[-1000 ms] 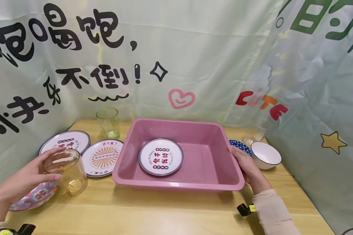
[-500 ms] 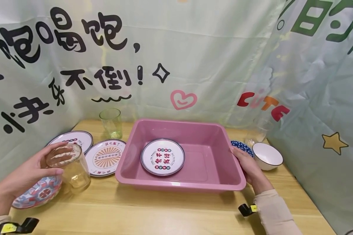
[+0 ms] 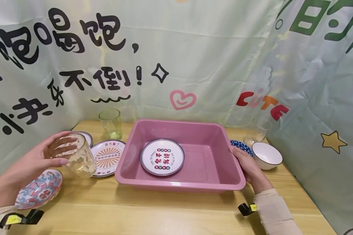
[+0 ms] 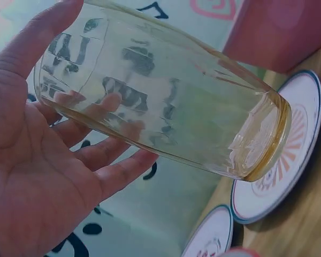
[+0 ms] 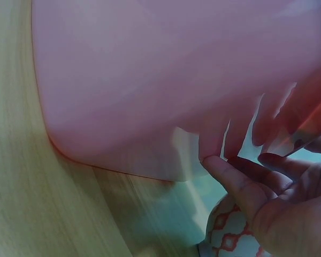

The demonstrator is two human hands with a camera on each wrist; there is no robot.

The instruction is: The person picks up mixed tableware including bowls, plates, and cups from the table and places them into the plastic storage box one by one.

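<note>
My left hand (image 3: 39,161) grips a clear amber drinking glass (image 3: 83,163) near its mouth, thumb on one side and fingers on the other. The glass is tilted, its base pointing right and down, held above the table in the left wrist view. My right hand (image 3: 248,166) holds the right rim of a pink plastic basin (image 3: 179,186); in the right wrist view its fingertips (image 5: 209,160) meet the basin's outer wall. Inside the basin, toward its left, lies a small white plate (image 3: 162,157) with red lettering.
A sunburst plate (image 3: 107,156) and another white plate (image 3: 86,137) lie left of the basin. A green glass (image 3: 110,125) stands behind them, a patterned bowl (image 3: 39,191) nearer. On the right are a blue-patterned plate (image 3: 241,147), a white bowl (image 3: 266,155) and a clear glass (image 3: 257,130).
My left hand has lifted the amber glass and tilted it, its base swinging right and up over the sunburst plate's edge. The right hand and basin have stayed put.
</note>
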